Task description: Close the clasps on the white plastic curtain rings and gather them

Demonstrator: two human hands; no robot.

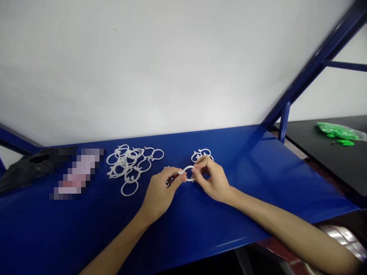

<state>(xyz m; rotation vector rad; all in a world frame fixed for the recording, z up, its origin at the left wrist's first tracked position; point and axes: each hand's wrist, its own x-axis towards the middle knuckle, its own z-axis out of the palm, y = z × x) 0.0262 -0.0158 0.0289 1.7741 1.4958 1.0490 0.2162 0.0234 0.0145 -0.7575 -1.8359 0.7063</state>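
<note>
Between my two hands is a white plastic ring [188, 167] with a small eyelet on its left side, held above the blue shelf. My left hand [163, 189] pinches the ring near that eyelet, and part of another white ring shows behind its fingers. The thumb and fingers of my right hand [213, 178] close on the ring's right side. Just beyond the right hand lie a few similar rings [205, 152], partly hidden by it. A loose pile of white rings [126, 162] lies to the left of my left hand.
The blue metal shelf [183, 229] backs onto a pale wall, with a blue upright [304, 72] at the right. A black plastic bag [31, 166] and a blurred-out item lie far left. On a black table [323, 156] at right is a bag of green pieces [338, 131].
</note>
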